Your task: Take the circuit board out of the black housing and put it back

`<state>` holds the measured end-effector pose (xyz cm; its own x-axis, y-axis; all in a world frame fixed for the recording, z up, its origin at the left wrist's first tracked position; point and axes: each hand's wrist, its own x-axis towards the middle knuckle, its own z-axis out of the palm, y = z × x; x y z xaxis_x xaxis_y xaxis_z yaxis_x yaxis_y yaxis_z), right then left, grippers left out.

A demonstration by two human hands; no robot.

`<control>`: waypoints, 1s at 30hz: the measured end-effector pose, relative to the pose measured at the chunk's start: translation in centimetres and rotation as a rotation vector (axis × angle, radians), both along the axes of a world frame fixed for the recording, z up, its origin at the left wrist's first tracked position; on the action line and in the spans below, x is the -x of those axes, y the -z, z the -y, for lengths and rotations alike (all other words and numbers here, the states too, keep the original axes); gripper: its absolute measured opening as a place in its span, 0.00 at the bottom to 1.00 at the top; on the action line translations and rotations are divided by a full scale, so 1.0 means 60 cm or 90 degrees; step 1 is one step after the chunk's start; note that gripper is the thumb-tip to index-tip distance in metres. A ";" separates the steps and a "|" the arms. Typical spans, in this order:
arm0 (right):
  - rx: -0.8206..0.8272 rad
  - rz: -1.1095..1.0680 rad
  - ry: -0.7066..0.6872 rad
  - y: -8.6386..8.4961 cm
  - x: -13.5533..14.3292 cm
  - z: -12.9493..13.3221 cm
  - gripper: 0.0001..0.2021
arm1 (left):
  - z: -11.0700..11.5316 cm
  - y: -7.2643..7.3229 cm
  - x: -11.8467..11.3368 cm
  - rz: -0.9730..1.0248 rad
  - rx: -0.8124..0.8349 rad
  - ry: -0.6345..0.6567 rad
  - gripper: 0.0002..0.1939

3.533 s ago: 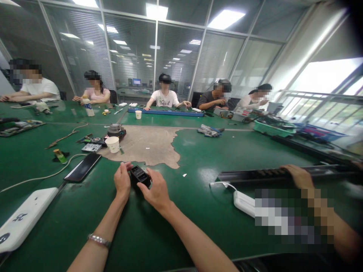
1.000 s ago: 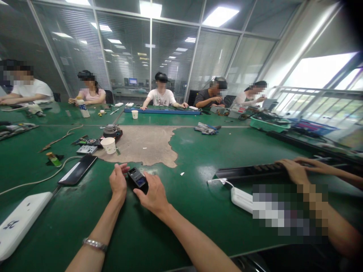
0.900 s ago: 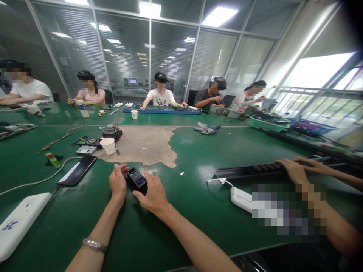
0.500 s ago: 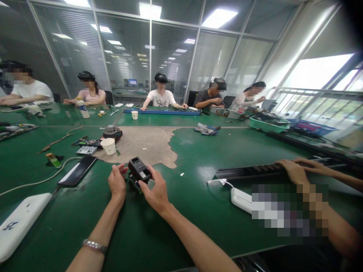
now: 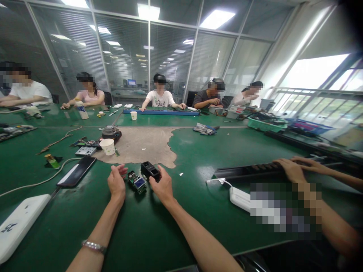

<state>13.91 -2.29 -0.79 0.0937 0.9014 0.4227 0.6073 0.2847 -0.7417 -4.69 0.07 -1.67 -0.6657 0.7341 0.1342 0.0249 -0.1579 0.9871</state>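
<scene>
Between my hands a small circuit board with a blue-tinted screen (image 5: 137,183) lies on the green table (image 5: 195,219). My right hand (image 5: 163,185) grips a black plastic housing (image 5: 149,170) with window-like openings, thumb on the near side and fingers at the far side. The housing is just right of and behind the board, close to the tabletop; whether it touches the table I cannot tell. My left hand (image 5: 117,181) rests on its edge left of the board, fingers loosely curled and apart, holding nothing.
To the left are a phone (image 5: 77,172), a white power bank (image 5: 24,223) and a small bottle (image 5: 52,161). A paper cup (image 5: 107,146) stands beside electronic parts. On the right, a co-worker's hands (image 5: 292,168) touch a long black part (image 5: 246,172); a white device (image 5: 241,199) lies nearer.
My right hand has moved the black housing right and off the circuit board, whose screen now shows. My left hand has barely moved.
</scene>
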 end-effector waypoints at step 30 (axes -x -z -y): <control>-0.116 0.013 -0.163 -0.021 0.040 0.044 0.30 | -0.001 0.000 0.000 -0.034 0.001 0.013 0.35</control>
<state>11.49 -4.96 0.48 -0.1371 0.8038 0.5790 0.5127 0.5577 -0.6528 -4.66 0.13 -1.65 -0.6427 0.7474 0.1681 0.0747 -0.1572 0.9847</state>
